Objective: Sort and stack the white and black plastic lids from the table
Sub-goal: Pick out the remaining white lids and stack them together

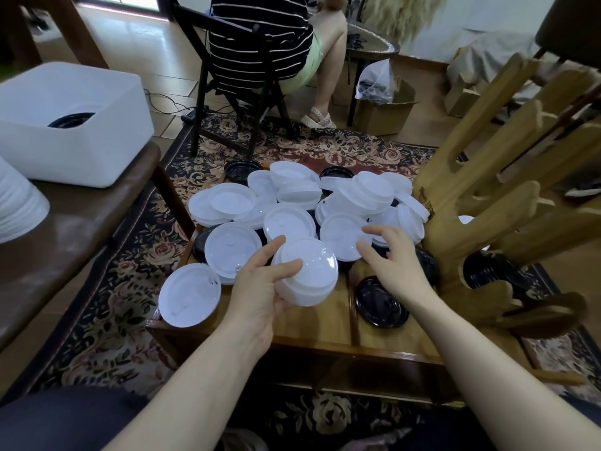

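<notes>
Several black lids (381, 301) half-buried under white lids (289, 222)

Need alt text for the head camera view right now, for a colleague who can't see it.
The left hand grips a small stack of white lids above a low wooden table, while the right hand reaches with spread fingers toward a pile of loose white lids. Black lids lie among and beside them.

We are finding no text, label, brand or number that we can read; a dark mark on the wooden rack (426, 203) is staying illegible.
</notes>
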Tool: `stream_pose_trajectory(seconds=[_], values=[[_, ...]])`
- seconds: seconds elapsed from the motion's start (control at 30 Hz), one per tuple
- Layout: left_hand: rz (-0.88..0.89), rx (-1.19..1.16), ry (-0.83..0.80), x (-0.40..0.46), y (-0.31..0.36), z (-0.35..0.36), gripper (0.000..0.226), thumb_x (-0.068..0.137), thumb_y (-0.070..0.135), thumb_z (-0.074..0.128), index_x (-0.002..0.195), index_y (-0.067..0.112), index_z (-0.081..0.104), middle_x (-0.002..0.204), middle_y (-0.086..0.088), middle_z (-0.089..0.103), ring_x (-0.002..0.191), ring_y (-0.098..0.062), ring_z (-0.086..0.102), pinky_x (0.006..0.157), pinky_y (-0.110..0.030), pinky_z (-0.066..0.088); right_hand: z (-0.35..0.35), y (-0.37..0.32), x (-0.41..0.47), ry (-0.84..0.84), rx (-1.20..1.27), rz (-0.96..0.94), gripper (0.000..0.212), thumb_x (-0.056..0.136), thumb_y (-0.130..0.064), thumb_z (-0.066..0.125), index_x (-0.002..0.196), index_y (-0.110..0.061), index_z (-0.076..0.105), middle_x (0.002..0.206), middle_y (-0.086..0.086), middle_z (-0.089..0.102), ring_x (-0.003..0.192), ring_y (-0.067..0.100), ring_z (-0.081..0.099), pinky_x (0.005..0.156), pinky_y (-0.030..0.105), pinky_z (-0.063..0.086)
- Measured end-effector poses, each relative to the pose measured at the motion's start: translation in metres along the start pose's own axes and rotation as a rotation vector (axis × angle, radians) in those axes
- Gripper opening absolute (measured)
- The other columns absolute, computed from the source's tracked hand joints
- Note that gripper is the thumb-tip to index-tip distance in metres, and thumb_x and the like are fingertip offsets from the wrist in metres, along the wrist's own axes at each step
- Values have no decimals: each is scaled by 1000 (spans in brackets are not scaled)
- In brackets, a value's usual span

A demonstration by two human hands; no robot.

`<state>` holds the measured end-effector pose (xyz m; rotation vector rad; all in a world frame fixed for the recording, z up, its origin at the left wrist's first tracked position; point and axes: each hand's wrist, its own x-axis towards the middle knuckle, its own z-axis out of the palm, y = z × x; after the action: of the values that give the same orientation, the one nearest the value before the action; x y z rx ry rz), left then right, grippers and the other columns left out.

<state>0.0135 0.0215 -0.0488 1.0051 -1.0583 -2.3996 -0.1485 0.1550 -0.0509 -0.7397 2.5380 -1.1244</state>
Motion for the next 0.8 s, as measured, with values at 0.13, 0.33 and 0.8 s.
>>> stream_pose_trajectory(seconds=[0.13,0.33,0.8], values=[[-10,3,-2,2,1,-1,49,82,6,71,126,28,66,129,-3,66,116,-28,64,80,-39,58,4,3,5,-142,108,166,48,96,-23,60,142,-20,49,151,-2,42,141,16,34,107,27,29],[-18,16,3,5,2,-4,48,82,8,71,124,30,67,133,-2,63,119,-29,62,85,-41,58,-4,0,1,-98,60,151,52,96,-6,53,146,-15,44,152,-1,41,121,12,52,93,10,36],[-20,45,37,4,-1,-1,47,85,5,68,126,27,65,131,-4,63,118,-29,61,100,-51,52,-17,-17,-20,40,223,96,44,91,-22,68,133,-21,55,132,-4,55,119,14,53,95,28,44]])
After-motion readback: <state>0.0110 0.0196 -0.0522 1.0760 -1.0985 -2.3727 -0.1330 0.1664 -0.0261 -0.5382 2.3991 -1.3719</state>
